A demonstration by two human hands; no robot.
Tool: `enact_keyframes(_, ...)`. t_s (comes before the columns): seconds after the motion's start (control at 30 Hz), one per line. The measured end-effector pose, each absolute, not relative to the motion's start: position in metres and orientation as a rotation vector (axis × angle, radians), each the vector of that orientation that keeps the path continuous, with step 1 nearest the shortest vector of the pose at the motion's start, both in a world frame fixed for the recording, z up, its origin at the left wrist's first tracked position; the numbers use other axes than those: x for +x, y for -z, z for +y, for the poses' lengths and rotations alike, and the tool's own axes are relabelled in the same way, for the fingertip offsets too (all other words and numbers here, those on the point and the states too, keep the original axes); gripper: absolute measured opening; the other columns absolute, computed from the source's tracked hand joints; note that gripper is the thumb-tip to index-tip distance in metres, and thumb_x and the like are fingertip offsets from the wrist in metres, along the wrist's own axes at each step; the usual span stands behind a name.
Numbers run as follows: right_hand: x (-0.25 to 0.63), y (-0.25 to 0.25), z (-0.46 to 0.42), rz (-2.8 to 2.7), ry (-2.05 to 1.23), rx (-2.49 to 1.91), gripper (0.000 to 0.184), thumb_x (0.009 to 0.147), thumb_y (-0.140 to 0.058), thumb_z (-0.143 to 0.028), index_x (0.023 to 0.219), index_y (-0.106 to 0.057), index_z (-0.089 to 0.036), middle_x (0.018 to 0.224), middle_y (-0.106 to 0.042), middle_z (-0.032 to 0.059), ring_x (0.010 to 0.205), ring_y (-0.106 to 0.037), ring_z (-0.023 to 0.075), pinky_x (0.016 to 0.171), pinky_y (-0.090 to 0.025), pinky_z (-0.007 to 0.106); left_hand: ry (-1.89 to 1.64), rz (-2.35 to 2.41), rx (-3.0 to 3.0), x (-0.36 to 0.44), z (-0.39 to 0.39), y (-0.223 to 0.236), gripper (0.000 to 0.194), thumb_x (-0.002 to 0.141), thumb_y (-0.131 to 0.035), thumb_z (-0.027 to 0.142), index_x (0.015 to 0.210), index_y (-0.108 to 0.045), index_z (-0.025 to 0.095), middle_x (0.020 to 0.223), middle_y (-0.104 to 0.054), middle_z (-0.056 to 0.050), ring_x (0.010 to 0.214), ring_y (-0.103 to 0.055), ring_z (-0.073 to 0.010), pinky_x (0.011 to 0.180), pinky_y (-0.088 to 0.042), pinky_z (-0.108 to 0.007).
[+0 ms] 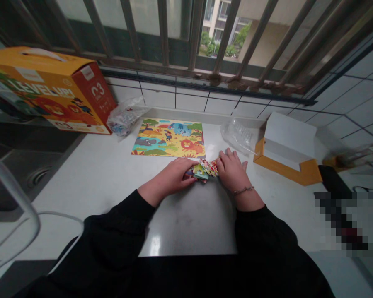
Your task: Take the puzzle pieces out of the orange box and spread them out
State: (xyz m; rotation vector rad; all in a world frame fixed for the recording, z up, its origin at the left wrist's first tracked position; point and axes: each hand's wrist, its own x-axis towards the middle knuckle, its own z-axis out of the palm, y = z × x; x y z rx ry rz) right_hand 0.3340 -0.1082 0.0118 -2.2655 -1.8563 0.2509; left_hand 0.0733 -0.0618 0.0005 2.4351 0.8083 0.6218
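Observation:
A small heap of colourful jigsaw puzzle pieces point(202, 170) lies on the white counter between my two hands. My left hand point(179, 176) is curled round the left side of the heap, thumb and fingers closed on some pieces. At the heap's right end, my right hand point(232, 169) rests with its fingers bent and somewhat apart, the fingertips against the edge pieces; whether it grips any is hidden. Just beyond the hands lies a flat picture sheet point(169, 138) with a lion, an elephant and a hippo.
An orange "LEVEL UP!" box point(46, 91) stands at the back left, beside a clear bag of pieces point(126, 118). Crumpled clear plastic point(236, 134) and an open orange carton point(287, 167) are on the right. The sink point(37, 165) borders the counter on the left.

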Motion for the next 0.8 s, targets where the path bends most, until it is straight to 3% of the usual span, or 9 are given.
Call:
enact_keyframes(0.13,0.334,-0.014,-0.109,-1.946,-0.31,-2.056,0.06,0.118,-0.024,-0.038,0.158,-0.063,-0.017,0.173,-0.053,0.017,0.166,-0.039,0.0404,0.133,-0.024,0.077,-0.625,0.785,2.43,0.074,-0.062,-0.002,0.045,0.097,-0.082,0.036,0.138,-0.069,0.025,0.134,-0.076,-0.013,0.122,-0.072,-0.0325,0.11,-0.055,-0.053)
enact_keyframes(0.23,0.332,-0.011,-0.108,-2.028,-0.372,-1.875,0.057,0.116,-0.031,-0.031,0.162,-0.06,-0.017,0.164,-0.062,0.016,0.163,-0.047,0.0345,0.137,-0.023,0.068,-0.633,0.792,2.423,0.074,-0.062,-0.003,0.044,0.097,-0.082,0.035,0.137,-0.069,0.026,0.134,-0.076,-0.012,0.121,-0.072,-0.0323,0.109,-0.055,-0.052)
enact_keyframes(0.4,0.335,-0.002,-0.104,-2.072,-0.326,-1.902,0.058,0.109,-0.038,-0.021,0.163,-0.058,-0.017,0.173,-0.053,0.0136,0.168,-0.038,0.0361,0.137,-0.024,0.068,-0.626,0.799,2.422,0.074,-0.062,-0.004,0.041,0.098,-0.081,0.035,0.136,-0.07,0.024,0.132,-0.077,-0.013,0.12,-0.072,-0.0319,0.107,-0.056,-0.05)
enact_keyframes(0.6,0.357,0.001,-0.106,-1.908,-0.15,-2.337,0.059,0.114,-0.04,-0.043,0.164,-0.056,-0.017,0.18,-0.041,0.0183,0.167,-0.033,0.0458,0.133,-0.022,0.076,-0.613,0.81,2.447,0.073,-0.062,-0.003,0.04,0.1,-0.08,0.036,0.136,-0.07,0.023,0.132,-0.077,-0.013,0.119,-0.072,-0.032,0.106,-0.056,-0.049)
enact_keyframes(0.8,0.371,0.003,-0.13,-1.94,-0.165,-2.355,0.063,0.117,-0.035,-0.051,0.17,-0.05,-0.022,0.185,-0.031,0.0162,0.17,-0.026,0.0442,0.133,-0.023,0.075,-0.598,0.793,2.428,0.073,-0.063,-0.007,0.041,0.099,-0.079,0.034,0.138,-0.07,0.024,0.132,-0.077,-0.013,0.121,-0.072,-0.0317,0.108,-0.056,-0.051)
